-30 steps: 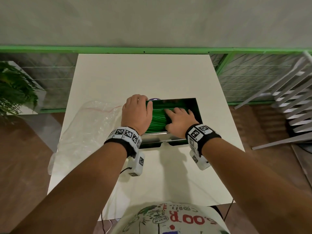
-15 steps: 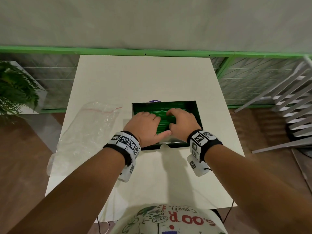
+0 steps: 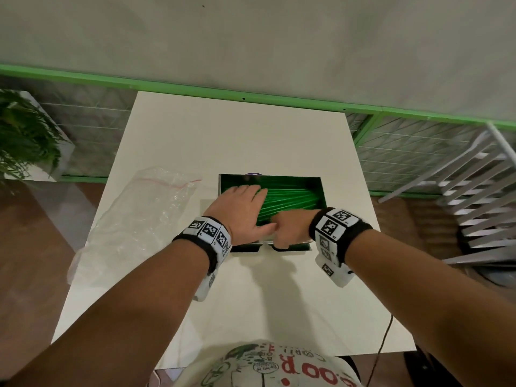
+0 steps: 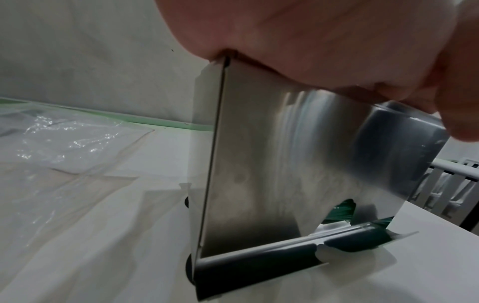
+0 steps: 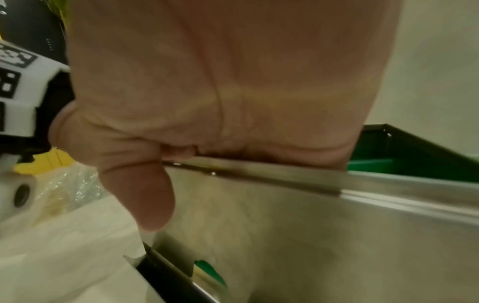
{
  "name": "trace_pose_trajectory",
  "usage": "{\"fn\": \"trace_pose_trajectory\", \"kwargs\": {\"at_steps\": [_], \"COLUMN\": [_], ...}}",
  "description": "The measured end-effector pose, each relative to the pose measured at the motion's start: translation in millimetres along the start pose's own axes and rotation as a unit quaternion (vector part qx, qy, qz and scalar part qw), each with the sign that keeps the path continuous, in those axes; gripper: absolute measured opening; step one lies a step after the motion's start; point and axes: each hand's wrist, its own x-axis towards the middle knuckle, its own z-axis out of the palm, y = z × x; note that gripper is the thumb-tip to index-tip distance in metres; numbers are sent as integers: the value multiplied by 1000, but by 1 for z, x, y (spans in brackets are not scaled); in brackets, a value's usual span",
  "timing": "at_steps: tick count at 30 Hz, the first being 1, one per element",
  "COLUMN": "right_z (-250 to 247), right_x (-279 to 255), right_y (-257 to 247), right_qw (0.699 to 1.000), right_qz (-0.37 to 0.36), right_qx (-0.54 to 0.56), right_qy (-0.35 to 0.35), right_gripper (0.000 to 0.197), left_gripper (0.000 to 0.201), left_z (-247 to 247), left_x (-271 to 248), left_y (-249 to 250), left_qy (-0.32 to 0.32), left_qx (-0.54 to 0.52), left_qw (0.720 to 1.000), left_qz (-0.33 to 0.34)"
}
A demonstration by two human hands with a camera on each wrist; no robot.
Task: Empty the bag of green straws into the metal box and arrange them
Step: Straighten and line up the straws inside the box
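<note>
Straws being levelled inside the metal box; bag lying emptied.

The left hand [image 3: 240, 208] is lying flat, fingers straight, on the green straws [image 3: 290, 198], whose long axes are running sideways toward the right hand [image 3: 289, 231]. That hand is gripping the metal box [image 4: 272, 164] by its near rim, thumb outside. The plastic bag [image 3: 134, 219] is lying on the table [image 3: 251, 135] beyond the left hand's outer side, obstructing nothing.
</note>
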Motion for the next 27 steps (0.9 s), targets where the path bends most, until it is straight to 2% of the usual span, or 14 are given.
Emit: {"fn": "trace_pose_trajectory", "kwargs": {"at_steps": [3,5,8,11,12,17,22,27], "right_z": [-7,-15,-31,-45,-46,-18,-18,-14], "right_x": [1,-2,-2,5,10,40,48,57], "right_y": [-3,-4,-1,3,3,-1,0,-7], "right_qw": [999,997,997,984,981,990,990,992], "right_qz": [-29,-50,-35,-31,-27,27,47,71], "right_qx": [3,-21,-41,8,14,-51,-33,-21], "right_qy": [32,46,59,174,190,128,129,106], "right_gripper": [25,25,28,33,39,76,66,72], "left_gripper": [119,122,124,118,116,114,113,110], "left_z": [-1,-2,-2,-1,-1,-1,3,5], "left_x": [0,1,2,3,3,1,3,5], "left_y": [0,1,3,3,3,5,4,3], "left_qy": [-12,-18,-42,-50,-47,-33,-21,-20], "left_qx": [7,10,3,-3,-2,-8,2,16], "left_qw": [1000,1000,999,998,999,999,999,999], "left_qz": [-3,-11,-22,-28,-28,-36,-37,-20]}}
